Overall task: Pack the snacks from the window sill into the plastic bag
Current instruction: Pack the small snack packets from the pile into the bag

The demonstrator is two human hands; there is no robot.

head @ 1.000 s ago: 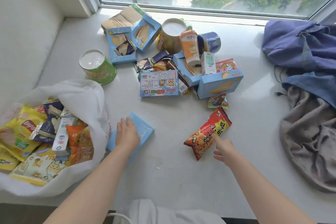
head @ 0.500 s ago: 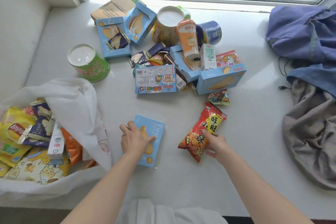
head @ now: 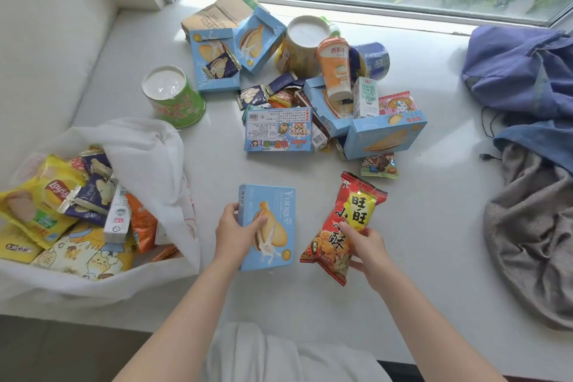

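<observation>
Up close, the left hand (head: 231,234) grips a flat, pale-blue cardboard biscuit box (head: 276,217), fingers (head: 232,209) curled round its edge, at the near part of the smooth white window sill (head: 434,226). Just beside it, the right hand (head: 367,246) pinches a crinkly red foil packet (head: 344,220). The soft white plastic bag (head: 148,158) gapes at left, full of glossy wrappers.

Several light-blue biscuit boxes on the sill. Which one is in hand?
The closed blue box nearest the person, gripped by the left hand. The other blue boxes lie untouched farther back, some torn open.
</observation>
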